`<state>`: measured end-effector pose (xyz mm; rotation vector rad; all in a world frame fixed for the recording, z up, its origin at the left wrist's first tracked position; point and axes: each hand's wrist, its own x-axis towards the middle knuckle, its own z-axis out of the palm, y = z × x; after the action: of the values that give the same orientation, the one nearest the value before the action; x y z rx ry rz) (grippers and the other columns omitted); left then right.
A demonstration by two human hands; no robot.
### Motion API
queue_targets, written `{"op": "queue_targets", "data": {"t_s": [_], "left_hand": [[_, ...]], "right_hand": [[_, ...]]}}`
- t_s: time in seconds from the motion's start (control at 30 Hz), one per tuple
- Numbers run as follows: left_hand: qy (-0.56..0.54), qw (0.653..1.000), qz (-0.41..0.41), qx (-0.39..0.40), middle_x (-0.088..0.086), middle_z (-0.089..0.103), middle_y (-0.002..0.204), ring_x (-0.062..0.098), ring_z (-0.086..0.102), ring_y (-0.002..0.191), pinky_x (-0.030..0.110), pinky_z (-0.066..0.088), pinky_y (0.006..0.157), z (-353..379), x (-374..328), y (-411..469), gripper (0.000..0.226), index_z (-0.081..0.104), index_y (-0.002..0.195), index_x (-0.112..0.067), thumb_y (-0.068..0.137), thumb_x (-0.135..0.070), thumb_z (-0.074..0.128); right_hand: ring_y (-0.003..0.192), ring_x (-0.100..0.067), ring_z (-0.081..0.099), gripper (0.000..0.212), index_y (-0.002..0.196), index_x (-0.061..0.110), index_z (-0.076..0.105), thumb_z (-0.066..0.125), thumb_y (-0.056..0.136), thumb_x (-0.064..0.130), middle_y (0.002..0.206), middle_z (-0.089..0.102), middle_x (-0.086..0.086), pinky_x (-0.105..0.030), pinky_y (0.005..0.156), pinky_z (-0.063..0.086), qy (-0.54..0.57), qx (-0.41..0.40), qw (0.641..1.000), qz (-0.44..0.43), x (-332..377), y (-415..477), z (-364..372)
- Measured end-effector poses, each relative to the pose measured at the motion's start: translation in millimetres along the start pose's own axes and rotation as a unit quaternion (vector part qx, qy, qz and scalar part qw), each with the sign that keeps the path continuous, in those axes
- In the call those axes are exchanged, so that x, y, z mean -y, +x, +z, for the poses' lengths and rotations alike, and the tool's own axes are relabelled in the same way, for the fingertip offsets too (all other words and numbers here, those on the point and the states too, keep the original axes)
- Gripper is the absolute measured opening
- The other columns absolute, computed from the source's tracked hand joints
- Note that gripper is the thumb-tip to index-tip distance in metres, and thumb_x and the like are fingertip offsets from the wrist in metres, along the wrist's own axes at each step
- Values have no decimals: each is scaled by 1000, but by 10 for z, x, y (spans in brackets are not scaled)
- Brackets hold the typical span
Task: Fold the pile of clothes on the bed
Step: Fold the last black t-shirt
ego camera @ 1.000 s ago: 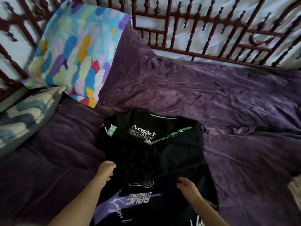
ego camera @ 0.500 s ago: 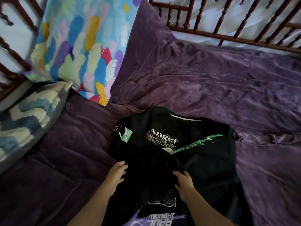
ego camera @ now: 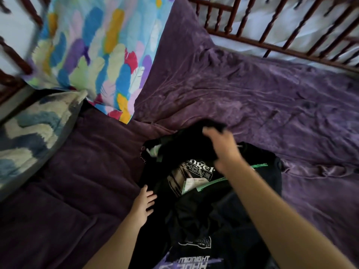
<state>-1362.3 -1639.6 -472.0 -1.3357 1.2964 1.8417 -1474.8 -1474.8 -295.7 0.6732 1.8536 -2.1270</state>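
Right hand [ego camera: 221, 147] grips a fold of the black printed T-shirt [ego camera: 196, 220], newly raised above its collar.
Left hand [ego camera: 144, 201], fingers spread, presses its edge; shirt lies crumpled on the purple plush bedspread [ego camera: 272, 105].

right hand [ego camera: 223, 150] motion-blurred; black shirt [ego camera: 194, 220] cut off at bottom edge; its print partly covered.

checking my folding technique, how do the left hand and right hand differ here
The left hand lies with fingers fairly straight on the left edge of the black shirt; the right hand grips a bunch of its cloth. The left hand sits low and near; the right hand is raised, farther off, over the collar end. The left hand looks sharp, the right hand blurred. Both touch the same shirt.
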Motion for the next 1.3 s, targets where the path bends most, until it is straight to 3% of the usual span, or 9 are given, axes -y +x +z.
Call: {"op": "queue_targets", "data": {"t_s": [0.23, 0.43, 0.57, 0.63, 0.8, 0.93, 1.07, 1.2, 1.3], "left_hand": [[-244, 963, -36, 106, 14, 32, 149, 33, 28, 139, 45, 21, 113, 436, -226, -248, 74, 30, 145, -14, 92, -65, 21], [-452, 886, -37, 95, 9, 61, 102, 23, 59, 92, 29, 48, 79, 456, -179, -216, 42, 45, 136, -7, 99, -24, 39], [-374, 922, -71, 69, 15, 45, 140, 28, 45, 128, 35, 40, 94, 372, 4, -187, 38, 41, 136, -2, 98, -10, 38], [-318, 943, -87, 42, 14, 40, 144, 28, 39, 132, 38, 35, 102, 368, 109, -210, 41, 38, 138, -3, 98, -10, 40], [-255, 965, -58, -7, 6, 38, 147, 23, 34, 137, 34, 28, 109, 342, 326, -253, 40, 39, 139, -8, 99, -11, 40], [-244, 969, -29, -22, 7, 35, 149, 24, 30, 139, 34, 27, 111, 293, 428, -265, 44, 33, 143, -12, 100, -10, 38], [-161, 983, 5, -88, 13, 51, 130, 29, 50, 122, 35, 37, 101, 333, 478, -292, 35, 42, 133, -3, 100, -9, 34], [88, 934, 184, -294, 23, 55, 119, 41, 56, 102, 45, 46, 87, 477, 350, -284, 32, 52, 119, 5, 90, -6, 47], [328, 871, 262, -254, 21, 46, 130, 38, 47, 117, 46, 41, 96, 696, 193, -274, 44, 46, 132, -5, 89, -11, 52]], "right_hand": [[53, -10, 63, 16, 78, 16, 57, 51, 91, 7, 57, 64, 4, -21, 52, 52, -1, 36, 990, -137, 1155, -523, -276], [44, -5, 60, 20, 77, 17, 56, 47, 91, 5, 51, 63, 7, -17, 43, 49, 42, -165, 983, -73, 225, -851, -1396], [38, -12, 60, 9, 93, 8, 60, 52, 91, 7, 47, 63, 1, -21, 35, 47, 82, -307, 938, 137, -1016, -966, -2182], [47, -26, 62, 30, 119, -3, 53, 55, 90, 5, 58, 65, -12, -29, 42, 50, 38, -324, 919, 223, -1548, -995, -2388], [75, -28, 57, 26, 117, 1, 53, 55, 91, 2, 87, 59, -15, -36, 70, 49, -16, -310, 934, 179, -1784, -926, -2502], [68, -24, 59, 13, 98, 13, 57, 54, 90, 3, 81, 61, -9, -30, 58, 54, 11, -300, 942, 149, -1766, -967, -2659], [35, -12, 53, 8, 84, 0, 56, 56, 78, -5, 62, 50, -11, -18, 35, 40, -143, -289, 913, 250, -2106, -1154, -2799], [95, -35, 60, 41, 121, -1, 52, 57, 81, 8, 102, 62, -22, -37, 84, 45, -308, -245, 879, 268, -2179, -981, -2716], [121, -38, 46, 53, 139, 10, 39, 53, 89, 17, 133, 49, -20, -37, 98, 37, -404, -156, 871, 231, -1960, -761, -2556]]}}
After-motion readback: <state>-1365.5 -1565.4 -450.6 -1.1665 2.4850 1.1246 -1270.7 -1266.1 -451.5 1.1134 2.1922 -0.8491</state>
